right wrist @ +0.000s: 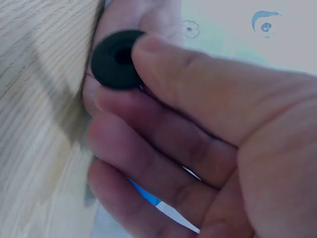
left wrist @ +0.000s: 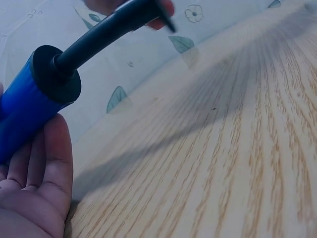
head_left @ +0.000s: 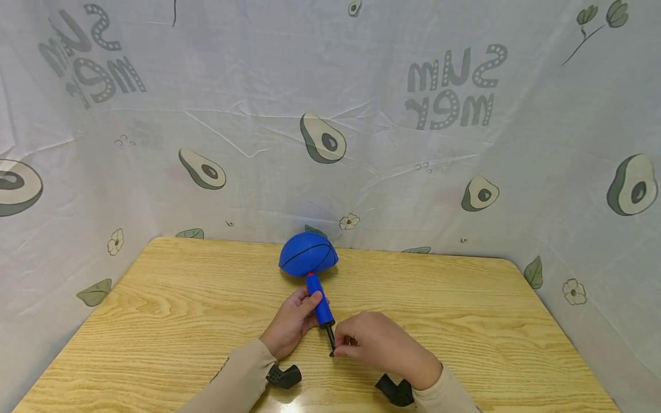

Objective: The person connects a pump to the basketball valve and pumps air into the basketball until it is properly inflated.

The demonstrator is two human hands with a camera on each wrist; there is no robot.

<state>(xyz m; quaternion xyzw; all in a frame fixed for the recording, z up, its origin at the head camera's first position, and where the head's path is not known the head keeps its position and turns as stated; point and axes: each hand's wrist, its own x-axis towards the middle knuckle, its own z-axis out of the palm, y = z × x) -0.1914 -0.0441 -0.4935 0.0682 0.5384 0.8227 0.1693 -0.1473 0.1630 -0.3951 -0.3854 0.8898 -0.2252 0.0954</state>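
A blue hand pump (head_left: 324,310) slants over the table, its red tip (head_left: 310,274) meeting a blue ball (head_left: 304,255). The ball has black lines and a sagging, half-flat shape. My left hand (head_left: 291,322) grips the pump's barrel, thumb on top and fingers underneath. From the barrel's near end a black plunger rod (left wrist: 106,42) sticks out. My right hand (head_left: 379,342) pinches the handle at the rod's end between thumb and fingers. In the right wrist view this handle end shows as a round black disc (right wrist: 110,67), partly covered by the thumb.
The wooden table (head_left: 465,321) reaches back to a pale curtain (head_left: 268,189) printed with avocados, which also hangs at both sides. Black wrist mounts sit at the left (head_left: 284,377) and right wrist, close above the table's near part.
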